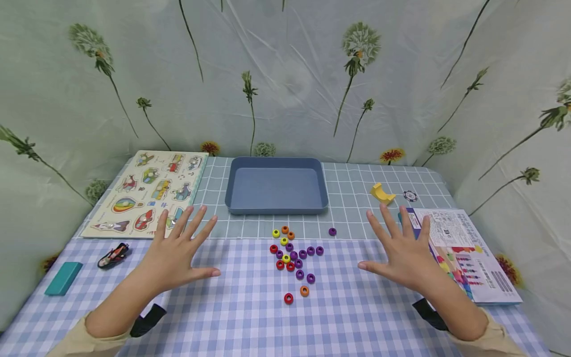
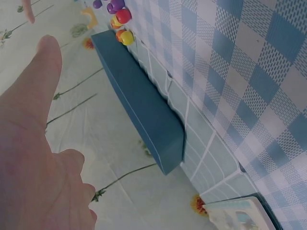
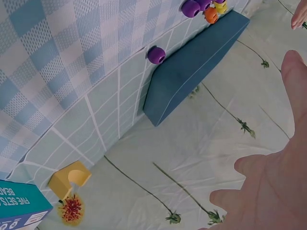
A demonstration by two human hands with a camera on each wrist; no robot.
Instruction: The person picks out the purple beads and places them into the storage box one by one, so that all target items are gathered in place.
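Note:
My left hand (image 1: 175, 258) hovers over the left of the table with fingers spread, holding nothing. The right hand (image 1: 403, 258) mirrors it on the other side, fingers apart and nothing in it. Between them lies a loose cluster of round beads with holes: purple beads (image 1: 311, 251), red beads (image 1: 288, 298), yellow beads (image 1: 276, 233) and orange beads (image 1: 305, 291). Behind the beads stands a blue-grey tray (image 1: 276, 210); only its outer side shows in both wrist views. Nearest the left hand is a wooden picture puzzle board (image 1: 149, 188); by the right hand lies a printed box (image 1: 468, 263).
A teal block (image 1: 64, 278) and a small dark hair clip-like item (image 1: 113, 256) lie at the left. Toward the back right are a yellow curved block (image 1: 382, 193) and a black-and-white round chip (image 1: 410, 196). A flower-printed curtain (image 1: 290, 84) hangs behind the table.

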